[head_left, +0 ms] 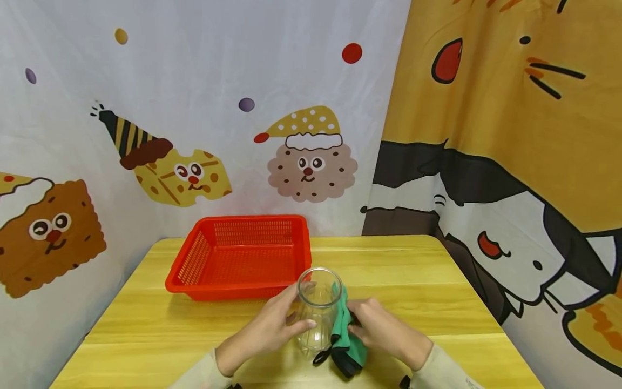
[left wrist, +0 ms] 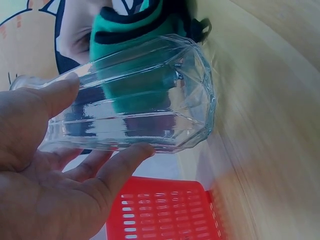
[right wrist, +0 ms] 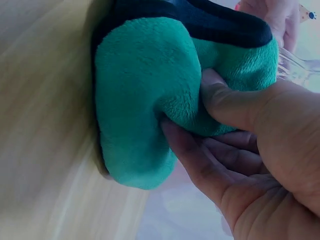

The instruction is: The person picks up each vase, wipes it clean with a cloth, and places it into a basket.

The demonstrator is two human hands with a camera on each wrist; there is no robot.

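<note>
1. Bringing the green cloth to the outside of the glass jar, the two hands are seeming to be in the middle of the work: cloth and glass are sitting side by side, each being held.
2. As for what is done, no view is showing a part of the glass that is plainly finished, so I cannot tell how much the cloth is leaving untreated.
3. Neither thing is lying set aside, so the work is looking unfinished; that is a judgement.
4. The left hand is holding the jar, spreading fairly wide around its body, with the thumb resting on one side and fingers supporting the opposite side.
5. The jar is standing roughly upright just right of the left hand's palm, its mouth facing up; whether its base is touching the desk I cannot tell.
6. The right hand is pinching the bunched cloth narrowly, with thumb and fingers pressing into its folds.
7. The cloth is filling the space between the right hand and the jar, its black edging hanging below the fingers; how firmly it is pressing the glass is unclear.
8. Beyond the left hand, the red basket is resting on the desk.
</note>
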